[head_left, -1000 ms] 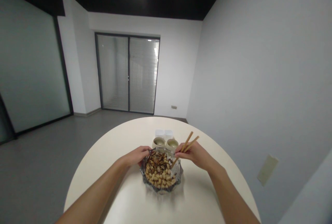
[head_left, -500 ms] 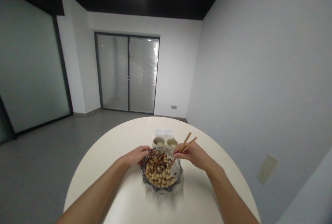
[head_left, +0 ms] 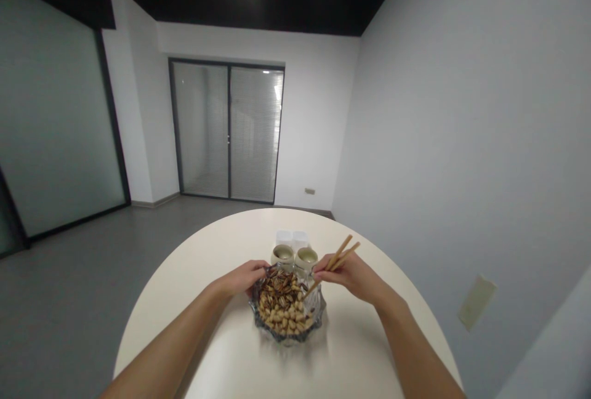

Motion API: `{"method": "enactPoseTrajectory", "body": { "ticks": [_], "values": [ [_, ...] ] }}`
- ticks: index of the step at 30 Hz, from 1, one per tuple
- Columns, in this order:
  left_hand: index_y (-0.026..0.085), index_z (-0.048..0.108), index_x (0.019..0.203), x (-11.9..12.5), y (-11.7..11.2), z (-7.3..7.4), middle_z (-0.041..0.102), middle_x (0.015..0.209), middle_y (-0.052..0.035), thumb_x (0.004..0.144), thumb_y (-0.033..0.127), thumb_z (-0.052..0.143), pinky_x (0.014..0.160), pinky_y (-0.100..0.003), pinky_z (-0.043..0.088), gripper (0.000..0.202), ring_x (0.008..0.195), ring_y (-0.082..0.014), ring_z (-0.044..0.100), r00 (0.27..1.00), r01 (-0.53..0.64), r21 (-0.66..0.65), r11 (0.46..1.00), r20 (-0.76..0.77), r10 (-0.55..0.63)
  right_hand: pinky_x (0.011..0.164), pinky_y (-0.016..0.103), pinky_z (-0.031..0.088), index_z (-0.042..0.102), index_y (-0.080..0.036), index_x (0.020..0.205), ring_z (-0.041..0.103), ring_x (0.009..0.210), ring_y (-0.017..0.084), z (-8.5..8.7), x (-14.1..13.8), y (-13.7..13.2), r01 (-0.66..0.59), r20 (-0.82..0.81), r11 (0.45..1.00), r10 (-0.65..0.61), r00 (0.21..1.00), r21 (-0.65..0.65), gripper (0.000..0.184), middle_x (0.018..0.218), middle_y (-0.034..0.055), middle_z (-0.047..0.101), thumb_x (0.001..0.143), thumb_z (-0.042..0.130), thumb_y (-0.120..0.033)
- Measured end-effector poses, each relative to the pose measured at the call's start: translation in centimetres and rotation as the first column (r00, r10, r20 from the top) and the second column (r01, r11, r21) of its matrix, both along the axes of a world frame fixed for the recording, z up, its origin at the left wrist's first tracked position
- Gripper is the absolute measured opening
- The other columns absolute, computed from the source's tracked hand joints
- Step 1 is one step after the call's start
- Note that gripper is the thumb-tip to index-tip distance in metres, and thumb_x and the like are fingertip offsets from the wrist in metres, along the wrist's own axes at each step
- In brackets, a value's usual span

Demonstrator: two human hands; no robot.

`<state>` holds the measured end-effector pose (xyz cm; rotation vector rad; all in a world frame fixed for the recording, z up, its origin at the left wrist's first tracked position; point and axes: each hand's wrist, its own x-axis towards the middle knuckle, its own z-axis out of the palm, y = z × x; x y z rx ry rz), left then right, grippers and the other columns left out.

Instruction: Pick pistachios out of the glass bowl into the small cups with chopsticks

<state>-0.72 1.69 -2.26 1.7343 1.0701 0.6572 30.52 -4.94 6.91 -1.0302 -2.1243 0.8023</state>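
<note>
wooden chopsticks [head_left: 342, 252] in the right hand [head_left: 345, 276], farther right than before

No text, label, brand, number or sign can be read: the pale beige rectangular plate [head_left: 477, 303] on the right-hand wall, the small beige plate [head_left: 309, 191] low on the far wall and the faceted glass bowl [head_left: 319, 311] show nothing legible.

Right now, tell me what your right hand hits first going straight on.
The right hand would probably meet the right cream cup first; depth is unclear, and the glass bowl's rim could come sooner.
</note>
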Motion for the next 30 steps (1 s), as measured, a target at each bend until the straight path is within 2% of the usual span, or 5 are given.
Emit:
{"method": "enactPoseTrajectory", "body": {
  "ticks": [9,19,30],
  "values": [
    [0.016,0.073,0.102,0.0,-0.2,0.2,0.065,0.083,-0.003,0.072,0.044,0.06,0.048,-0.022,0.04,0.044,0.065,-0.0173,0.058,1.0,-0.016,-0.01,1.0,-0.023,0.016,0.079,0.037,0.059,0.083,-0.018,0.092,0.076,0.083,0.027,0.2,0.5,0.1,0.022,-0.048,1.0,-0.022,0.999,-0.003,0.049,0.085,0.0089,0.081,0.085,0.079,-0.066],
    [0.015,0.072,0.103,0.1,0.1,0.0,0.068,0.086,-0.005,0.074,0.045,0.059,0.049,-0.023,0.041,0.044,0.067,-0.0185,0.059,1.0,-0.007,0.0,1.0,-0.025,0.007,0.073,0.032,0.056,0.083,-0.019,0.087,0.075,0.077,0.025,-0.1,-0.1,0.2,0.029,0.005,1.0,-0.029,1.0,-0.008,0.038,0.08,0.0064,0.081,0.085,0.081,-0.058],
    [0.015,0.072,0.103,0.2,-0.2,0.3,0.067,0.088,-0.0053,0.073,0.046,0.057,0.05,-0.023,0.04,0.046,0.071,-0.02,0.061,0.999,-0.009,0.002,1.0,-0.035,0.009,0.075,0.032,0.058,0.081,-0.022,0.088,0.077,0.081,0.026,-0.3,-0.8,-0.2,-0.015,0.064,1.0,0.015,0.998,0.001,0.027,0.083,0.0055,0.082,0.087,0.08,-0.049]
  ]
}}
